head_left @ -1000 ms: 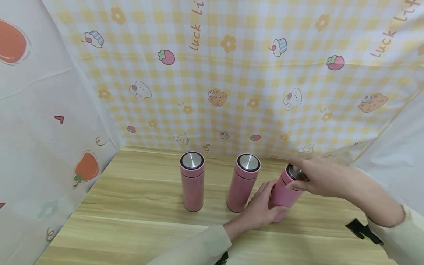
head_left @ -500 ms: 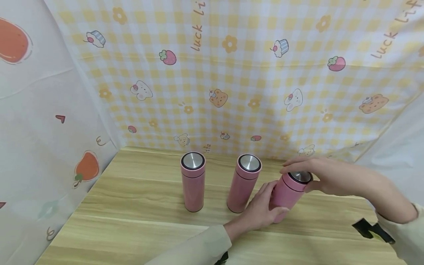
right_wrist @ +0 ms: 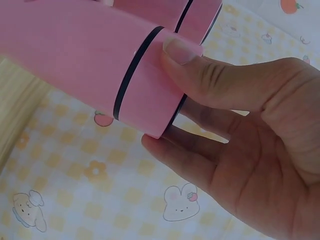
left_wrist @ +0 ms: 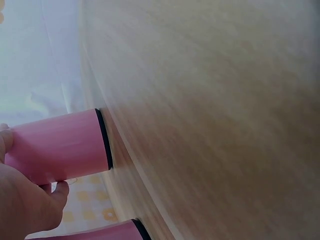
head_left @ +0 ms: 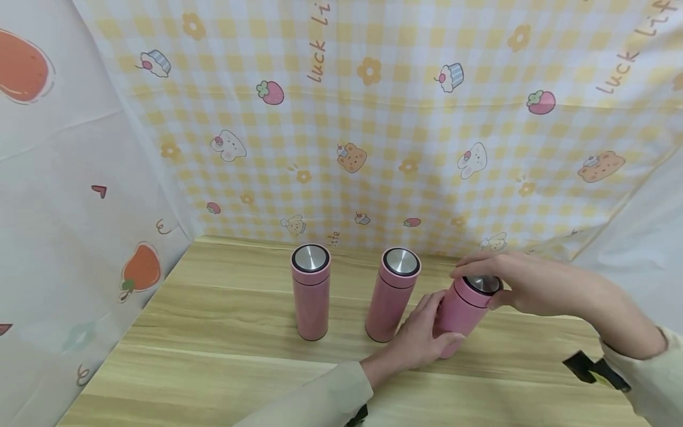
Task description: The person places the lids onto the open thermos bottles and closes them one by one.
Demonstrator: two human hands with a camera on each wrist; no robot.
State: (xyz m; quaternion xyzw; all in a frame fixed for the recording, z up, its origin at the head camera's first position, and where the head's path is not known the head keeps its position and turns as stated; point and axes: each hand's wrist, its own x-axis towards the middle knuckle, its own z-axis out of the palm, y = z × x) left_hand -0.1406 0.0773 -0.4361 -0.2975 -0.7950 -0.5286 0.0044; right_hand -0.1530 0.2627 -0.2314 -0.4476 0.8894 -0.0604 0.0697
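On the right of the head view stands a pink thermos flask (head_left: pixel 460 313) with a steel-topped lid (head_left: pixel 482 283). My left hand (head_left: pixel 418 339) grips its body low down, thumb on the near side. Around the lid's edge my right hand (head_left: pixel 528 286) holds on, thumb on one side and fingertips on the other. The right wrist view shows the thumb pressed on the pink lid band (right_wrist: pixel 150 85) above a dark ring, with the palm off the lid's top. In the left wrist view the flask's dark-rimmed base (left_wrist: pixel 104 140) is at the wooden tabletop.
Two matching pink flasks stand upright to the left, the middle one (head_left: pixel 392 296) close to my left hand and another (head_left: pixel 311 302) farther left. Behind the wooden table (head_left: pixel 224 332) hangs a yellow checked cloth (head_left: pixel 384 130). A white printed cloth (head_left: pixel 58 237) covers the left side.
My right hand has shifted its hold on the lid: the thumb moved from the front to the right side, showing more of the steel top. The left hand stays put.
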